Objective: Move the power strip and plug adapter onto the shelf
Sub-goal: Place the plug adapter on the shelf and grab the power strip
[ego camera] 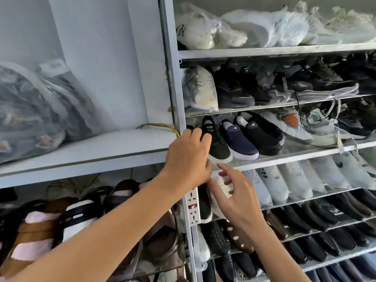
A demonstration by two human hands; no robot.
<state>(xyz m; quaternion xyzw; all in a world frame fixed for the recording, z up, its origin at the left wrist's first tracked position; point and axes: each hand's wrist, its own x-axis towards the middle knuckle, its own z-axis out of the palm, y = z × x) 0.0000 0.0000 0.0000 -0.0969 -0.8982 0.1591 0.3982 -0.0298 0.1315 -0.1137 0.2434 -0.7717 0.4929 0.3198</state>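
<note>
A white power strip (192, 206) with a red switch hangs upright against the grey metal post (173, 82) between the two shelving units. Its upper end is hidden under my left hand (188, 159), which is closed around it. A yellow cable (160, 126) runs from the left shelf (85, 153) to that hand. My right hand (239, 198) hovers just right of the strip with its fingers spread and nothing in it. A small white object (220, 185) lies under its fingertips. I cannot tell whether this is the plug adapter.
The left shelf holds a large plastic bag of goods (34, 110), with sandals (77, 216) on the level below. The right rack's glass shelves are packed with shoes, including black and navy slip-ons (238, 139) by my left hand and bagged white sneakers (264, 27) on top.
</note>
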